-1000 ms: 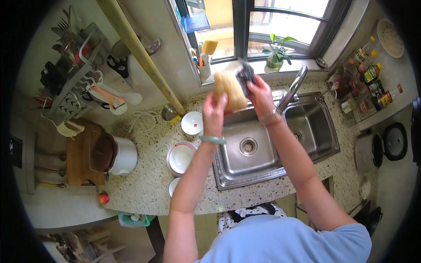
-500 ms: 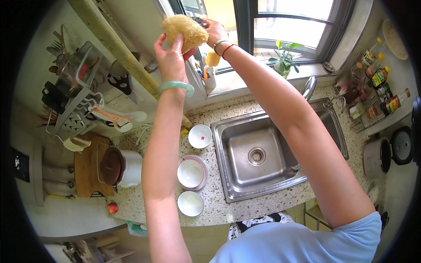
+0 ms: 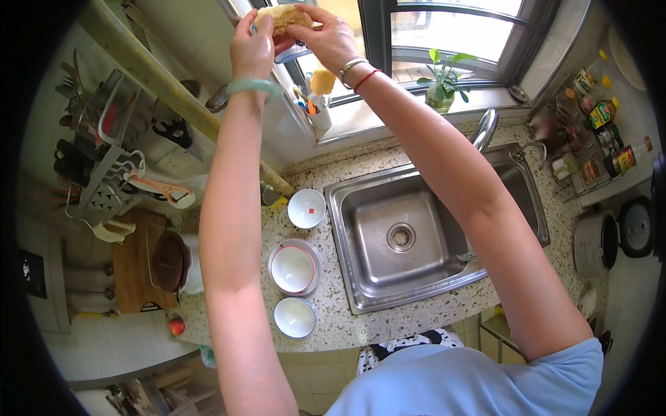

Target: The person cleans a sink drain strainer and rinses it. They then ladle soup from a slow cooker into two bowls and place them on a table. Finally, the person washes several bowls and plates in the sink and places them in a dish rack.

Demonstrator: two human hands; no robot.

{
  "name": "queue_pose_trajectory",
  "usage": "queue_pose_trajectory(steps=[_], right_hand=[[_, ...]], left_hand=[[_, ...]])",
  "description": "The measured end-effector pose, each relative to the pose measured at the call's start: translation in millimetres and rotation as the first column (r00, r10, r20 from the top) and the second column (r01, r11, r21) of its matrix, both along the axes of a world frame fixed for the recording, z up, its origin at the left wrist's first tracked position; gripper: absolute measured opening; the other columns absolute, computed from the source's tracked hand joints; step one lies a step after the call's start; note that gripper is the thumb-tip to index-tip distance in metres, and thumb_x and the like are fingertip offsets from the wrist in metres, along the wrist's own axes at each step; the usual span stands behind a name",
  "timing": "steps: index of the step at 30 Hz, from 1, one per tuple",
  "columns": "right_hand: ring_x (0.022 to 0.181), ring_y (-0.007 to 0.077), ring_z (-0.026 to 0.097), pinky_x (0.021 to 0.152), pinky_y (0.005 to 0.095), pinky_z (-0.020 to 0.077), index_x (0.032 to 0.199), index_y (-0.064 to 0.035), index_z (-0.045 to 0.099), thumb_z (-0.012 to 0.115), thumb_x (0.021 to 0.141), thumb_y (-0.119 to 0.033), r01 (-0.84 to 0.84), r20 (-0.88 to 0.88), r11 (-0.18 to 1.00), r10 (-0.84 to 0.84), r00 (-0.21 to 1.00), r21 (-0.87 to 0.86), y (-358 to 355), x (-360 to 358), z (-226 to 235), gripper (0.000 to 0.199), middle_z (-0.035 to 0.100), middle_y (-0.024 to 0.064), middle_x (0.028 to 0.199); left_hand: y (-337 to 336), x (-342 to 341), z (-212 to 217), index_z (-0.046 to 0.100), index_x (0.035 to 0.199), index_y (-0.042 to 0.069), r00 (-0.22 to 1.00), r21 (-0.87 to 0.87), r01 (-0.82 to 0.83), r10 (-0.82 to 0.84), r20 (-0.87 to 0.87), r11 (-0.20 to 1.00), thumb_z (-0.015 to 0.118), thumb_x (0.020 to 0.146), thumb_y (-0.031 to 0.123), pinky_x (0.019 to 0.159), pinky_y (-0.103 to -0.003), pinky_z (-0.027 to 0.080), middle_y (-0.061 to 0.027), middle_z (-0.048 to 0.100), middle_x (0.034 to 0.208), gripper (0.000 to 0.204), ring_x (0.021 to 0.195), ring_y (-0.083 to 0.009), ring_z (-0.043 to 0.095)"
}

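Note:
High up at the window frame, a tan fibrous loofah (image 3: 283, 15) is between my two raised hands. My left hand (image 3: 251, 54), below a pale green bangle, closes around its left side. The fingers of my right hand (image 3: 329, 38) pinch its right end; a metal bangle and red cord circle that wrist. Part of the loofah lies behind the fingers and near the picture's top edge. Just below on the windowsill stands a white cup (image 3: 320, 119) of brushes, with a yellow sponge (image 3: 322, 81) above it.
White bowls (image 3: 295, 317) stand in a row left of the steel sink (image 3: 388, 239), beneath its curved faucet (image 3: 484, 130). A potted plant (image 3: 441, 83) sits on the sill. A yellow pipe (image 3: 149, 76) slants past my left arm. Bottles fill a wire rack (image 3: 579, 180) at right.
Both hands have moved up and slightly left with the loofah. My right hand, earlier at a dark bunched thing behind it, now grips the loofah's right end.

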State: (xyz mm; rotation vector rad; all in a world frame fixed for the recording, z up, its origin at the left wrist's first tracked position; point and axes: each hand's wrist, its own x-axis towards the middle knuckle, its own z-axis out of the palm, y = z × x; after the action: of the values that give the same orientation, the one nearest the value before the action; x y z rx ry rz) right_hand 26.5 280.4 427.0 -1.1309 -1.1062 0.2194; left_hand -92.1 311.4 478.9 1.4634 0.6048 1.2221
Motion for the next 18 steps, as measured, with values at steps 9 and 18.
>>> queue_pose_trajectory(steps=[9, 18], right_hand=[[0.082, 0.0193, 0.062, 0.076, 0.0331, 0.0510, 0.120, -0.0089, 0.060, 0.075, 0.074, -0.035, 0.223, 0.330, 0.974, -0.225, 0.917, 0.044, -3, -13, -12, 0.055, 0.063, 0.0118, 0.099], [0.098, 0.0246, 0.056, 0.091, 0.0367, 0.0440, 0.127, -0.0111, 0.054, 0.069, 0.079, -0.039, 0.003, 0.174, 1.000, -0.008, 0.985, 0.029, -31, -8, -29, 0.058, 0.053, 0.0152, 0.120]], left_hand=[[-6, -25, -32, 0.052, 0.123, 0.000, 0.937, 0.371, -0.209, 0.294, -0.190, 0.905, 0.059, 0.087, 0.009, 0.066, -0.027, 0.057, -0.0168, 0.060, 0.110, 0.038, 0.080, -0.0177, 0.066], [-29, -25, -47, 0.051, 0.125, 0.002, 0.922, 0.325, -0.271, 0.341, -0.181, 0.906, 0.066, 0.083, 0.004, 0.066, -0.027, 0.058, -0.0146, 0.043, 0.121, 0.045, 0.083, -0.0179, 0.064]])
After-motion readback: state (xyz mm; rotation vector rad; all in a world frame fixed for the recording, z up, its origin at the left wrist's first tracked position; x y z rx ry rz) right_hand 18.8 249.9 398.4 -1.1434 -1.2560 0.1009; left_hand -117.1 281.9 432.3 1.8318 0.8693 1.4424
